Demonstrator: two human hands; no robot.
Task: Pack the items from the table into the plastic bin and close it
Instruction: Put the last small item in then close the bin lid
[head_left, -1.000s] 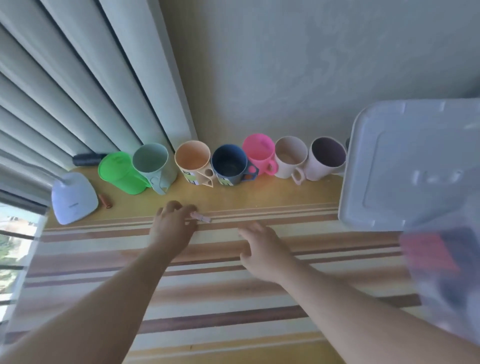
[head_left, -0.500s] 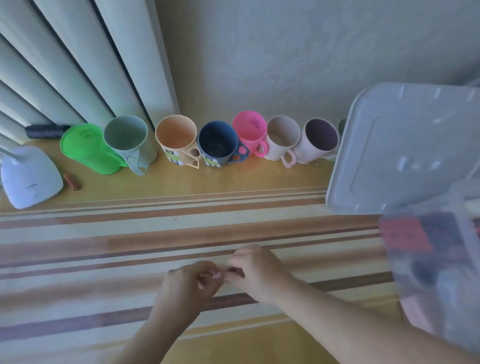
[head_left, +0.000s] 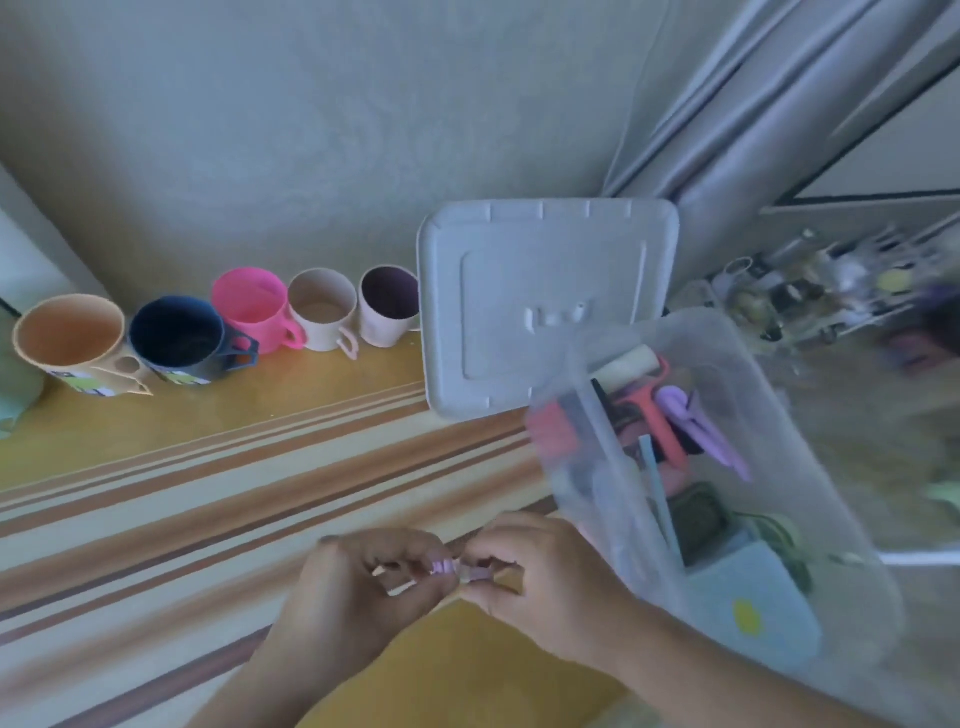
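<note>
A small pink clip (head_left: 460, 568) is pinched between my left hand (head_left: 358, 597) and my right hand (head_left: 540, 577), low over the striped cloth near the table's front edge. Just right of my hands stands the clear plastic bin (head_left: 831, 499), open and holding several items, among them a purple clip, a red tool, a cardboard roll and a pale blue pad. The bin's white lid (head_left: 545, 306) leans upright against the wall behind the bin.
A row of mugs lines the wall: orange (head_left: 72, 343), dark blue (head_left: 182, 338), pink (head_left: 254, 306), beige (head_left: 322, 312) and pale mauve (head_left: 387, 306). A striped cloth (head_left: 208, 499) covers the yellow table. A cluttered rack (head_left: 810, 291) and a curtain stand at the right.
My left hand picked the pink clip off the table's far side and brought it toward me; both hands now pinch it. The view has swung right, showing the open bin.
</note>
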